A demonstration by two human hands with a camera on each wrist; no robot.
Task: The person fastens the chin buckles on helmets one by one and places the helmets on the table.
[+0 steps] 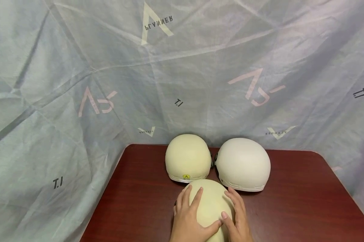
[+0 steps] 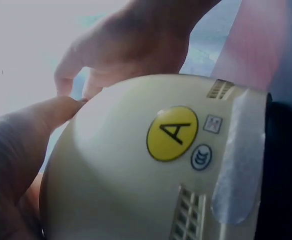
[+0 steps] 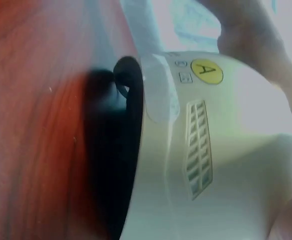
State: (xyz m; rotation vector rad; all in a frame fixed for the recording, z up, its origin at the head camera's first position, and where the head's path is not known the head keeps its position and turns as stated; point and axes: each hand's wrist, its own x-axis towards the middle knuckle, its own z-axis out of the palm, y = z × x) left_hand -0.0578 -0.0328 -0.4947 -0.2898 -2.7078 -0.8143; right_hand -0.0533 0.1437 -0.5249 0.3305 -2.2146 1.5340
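At the near side of the table, a cream helmet sits between both hands. My left hand grips its left side and top, fingers spread over the shell. The right hand holds the right side, its thumb close to the left thumb. In the left wrist view, a round yellow sticker marked A shows on the shell near vents and a strip of clear tape. A vent grille and the dark rim appear in the right wrist view. The helmet's underside is mostly hidden.
Behind stand a second cream helmet with a yellow sticker and a white helmet, side by side. All are on a dark red-brown table. Grey printed sheeting hangs along the table's back and sides.
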